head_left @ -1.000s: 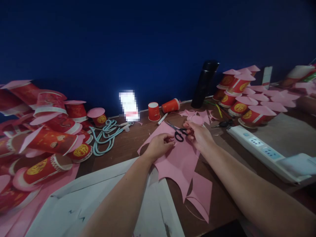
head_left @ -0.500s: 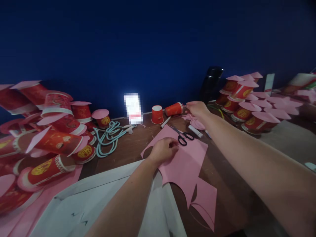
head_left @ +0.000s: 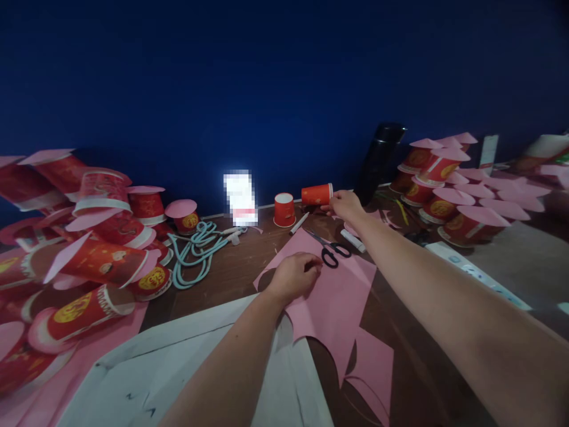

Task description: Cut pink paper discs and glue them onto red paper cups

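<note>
My right hand (head_left: 345, 206) reaches to the back of the table, its fingers closed on the white rim of a red paper cup (head_left: 316, 194) on its side. My left hand (head_left: 296, 274) rests on a sheet of pink paper (head_left: 331, 302) with curved cut-outs, its fingers curled and nothing visible in them. Just right of those fingers, black-handled scissors (head_left: 329, 249) lie on the sheet. Another red paper cup (head_left: 284, 211) stands upright left of the held one, and a white marker (head_left: 299, 223) lies in front of it.
Red cups with pink paper discs (head_left: 104, 193) are heaped at the left; more capped cups (head_left: 448, 207) stand at the right. A light-blue cord (head_left: 195, 261), a lit phone (head_left: 240, 196), a black bottle (head_left: 384, 157) and a power strip (head_left: 475, 273) are around. White board-like sheet (head_left: 178, 356) in front.
My right hand has moved slightly left and down onto the cup's rim. The lying cup has turned more level and shifted slightly right. My left hand stays on the pink sheet.
</note>
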The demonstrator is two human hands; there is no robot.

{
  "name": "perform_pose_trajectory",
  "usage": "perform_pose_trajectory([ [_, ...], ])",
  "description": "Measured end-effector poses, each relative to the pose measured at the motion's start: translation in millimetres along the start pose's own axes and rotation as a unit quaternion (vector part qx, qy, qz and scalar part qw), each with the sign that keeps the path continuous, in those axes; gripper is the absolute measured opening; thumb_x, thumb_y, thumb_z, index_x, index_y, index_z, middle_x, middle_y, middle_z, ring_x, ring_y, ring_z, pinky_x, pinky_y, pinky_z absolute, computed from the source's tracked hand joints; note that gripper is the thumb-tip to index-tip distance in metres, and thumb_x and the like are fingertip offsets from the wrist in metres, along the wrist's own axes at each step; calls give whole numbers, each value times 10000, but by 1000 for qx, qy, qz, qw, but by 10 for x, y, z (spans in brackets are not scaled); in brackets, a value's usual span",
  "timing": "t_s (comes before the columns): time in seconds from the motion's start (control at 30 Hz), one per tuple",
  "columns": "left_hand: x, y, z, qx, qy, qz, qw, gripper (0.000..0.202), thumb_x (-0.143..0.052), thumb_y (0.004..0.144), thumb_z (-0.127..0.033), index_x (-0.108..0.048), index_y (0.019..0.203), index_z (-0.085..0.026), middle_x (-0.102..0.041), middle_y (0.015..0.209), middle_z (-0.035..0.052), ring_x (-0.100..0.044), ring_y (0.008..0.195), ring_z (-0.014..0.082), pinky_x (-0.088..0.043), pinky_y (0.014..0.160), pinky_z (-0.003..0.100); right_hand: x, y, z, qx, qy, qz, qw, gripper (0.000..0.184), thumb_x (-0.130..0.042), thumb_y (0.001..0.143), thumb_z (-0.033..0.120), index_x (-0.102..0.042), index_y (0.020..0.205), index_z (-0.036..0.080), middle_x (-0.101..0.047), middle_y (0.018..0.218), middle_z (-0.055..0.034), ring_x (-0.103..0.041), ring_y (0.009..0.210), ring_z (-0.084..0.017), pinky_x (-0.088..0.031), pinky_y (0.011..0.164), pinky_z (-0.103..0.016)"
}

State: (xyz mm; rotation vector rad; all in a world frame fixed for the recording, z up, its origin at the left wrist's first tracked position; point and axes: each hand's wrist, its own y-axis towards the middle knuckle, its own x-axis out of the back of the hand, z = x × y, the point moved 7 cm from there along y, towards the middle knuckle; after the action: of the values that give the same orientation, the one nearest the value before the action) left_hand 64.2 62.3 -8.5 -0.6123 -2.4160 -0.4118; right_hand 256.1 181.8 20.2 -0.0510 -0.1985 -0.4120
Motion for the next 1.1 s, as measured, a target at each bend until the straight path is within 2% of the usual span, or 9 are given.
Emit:
perform_pose_trajectory([
  [0.13, 4, -10, -19, 0, -9, 2, 1000, 213, -540, 814, -225, -716, 935, -223, -716, 1005, 24, -639, 943, 176, -473, 873, 280, 258, -191, 36, 23, 90, -52, 994, 173, -541, 815, 81, -486, 694, 191, -628, 610, -3, -648, 579, -103, -521, 536, -193],
  [0.3, 49, -14, 12, 37, -74, -35, 996, 274, -565, 828, -263, -661, 1074, -188, -696, 890, 43, -646, 805, 159, -503, 774, 280, 397, -695, -4, 17, 151, -34, 988, 107, -589, 764, 84, -552, 720, 175, -658, 635, -33, -671, 603, -134, -540, 520, -208],
  [0.47, 295, -70, 79, 58, -204, -228, 950, 709, -679, 775, -375, -373, 1378, -164, -583, 1170, 124, -591, 687, 106, -511, 608, 248, 212, -1251, -28, 33, 181, 70, 980, 98, -661, 749, 166, -614, 834, 169, -698, 721, -31, -684, 652, -123, -571, 647, -234],
  [0.53, 353, -102, 79, 54, -235, -268, 933, 791, -678, 775, -432, -293, 1419, -183, -514, 1282, 163, -599, 710, 114, -513, 575, 248, 113, -1396, -35, 44, 175, 109, 978, 143, -676, 759, 220, -606, 874, 171, -708, 764, -37, -695, 695, -134, -572, 674, -252],
  [0.73, 463, -179, -37, 3, -247, -287, 925, 486, -501, 875, -540, -512, 1200, -179, -616, 1051, 87, -616, 717, 128, -524, 640, 255, -26, -1502, -80, 77, 138, 159, 975, 238, -701, 755, 341, -578, 884, 183, -694, 731, -15, -669, 641, -140, -538, 595, -249],
  [0.83, 474, -204, 26, 32, -269, -302, 914, 488, -516, 862, -555, -514, 1152, -164, -606, 879, 44, -570, 598, 99, -490, 547, 227, 73, -1416, -75, 104, 100, 124, 982, 222, -685, 761, 382, -602, 825, 186, -619, 609, 29, -573, 514, -104, -475, 500, -215],
  [0.9, 482, -214, 83, 44, -278, -323, 903, 496, -526, 855, -556, -497, 1157, -163, -591, 838, 27, -545, 568, 87, -470, 520, 214, 245, -1310, -85, 115, 72, 48, 990, 228, -689, 744, 405, -622, 769, 188, -575, 575, 44, -516, 478, -89, -431, 454, -198],
  [1.0, 513, -229, 136, 46, -263, -364, 892, 510, -536, 848, -547, -489, 1178, -161, -599, 866, 41, -568, 626, 103, -482, 563, 229, 528, -1149, -137, 111, 59, -75, 989, 230, -679, 739, 420, -661, 802, 200, -582, 610, 43, -510, 486, -83, -433, 451, -192],
  [1.1, 529, -229, 125, 35, -236, -378, 895, 518, -571, 833, -526, -489, 1188, -158, -611, 944, 71, -608, 754, 142, -502, 653, 262, 613, -1028, -188, 114, 95, -91, 985, 228, -684, 737, 384, -690, 865, 196, -622, 679, 29, -585, 570, -96, -510, 558, -212],
])
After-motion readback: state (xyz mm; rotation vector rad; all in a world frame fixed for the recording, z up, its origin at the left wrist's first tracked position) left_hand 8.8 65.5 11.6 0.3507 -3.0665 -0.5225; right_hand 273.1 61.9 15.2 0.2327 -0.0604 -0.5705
